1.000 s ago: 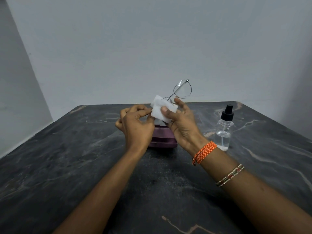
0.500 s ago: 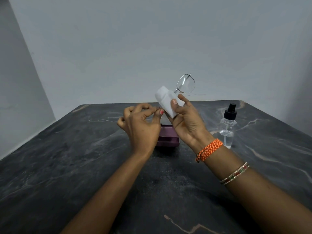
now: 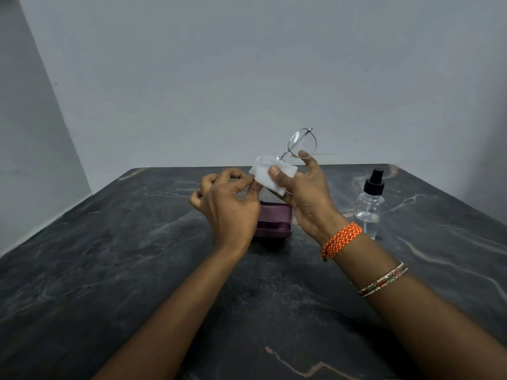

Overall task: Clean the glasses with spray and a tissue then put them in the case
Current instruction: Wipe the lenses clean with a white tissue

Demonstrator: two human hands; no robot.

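Thin metal-framed glasses (image 3: 301,144) are held up above the table, one lens sticking out above my right hand (image 3: 307,198). That hand grips a white tissue (image 3: 267,174) folded round the other lens, thumb pressed on it. My left hand (image 3: 227,204) is just left of it, its thumb and forefinger pinching the tissue's left edge. Which part of the frame lies under the tissue is hidden. A purple case (image 3: 274,220) sits on the table right behind both hands, partly covered by them.
A clear spray bottle (image 3: 370,207) with a black nozzle stands upright to the right of my right hand. The dark marble table (image 3: 109,270) stretches left and toward me. A grey wall rises behind the far edge.
My left hand let go of the tissue half a second ago and has now come back to pinch its left edge. The glasses tilted and dropped slightly.
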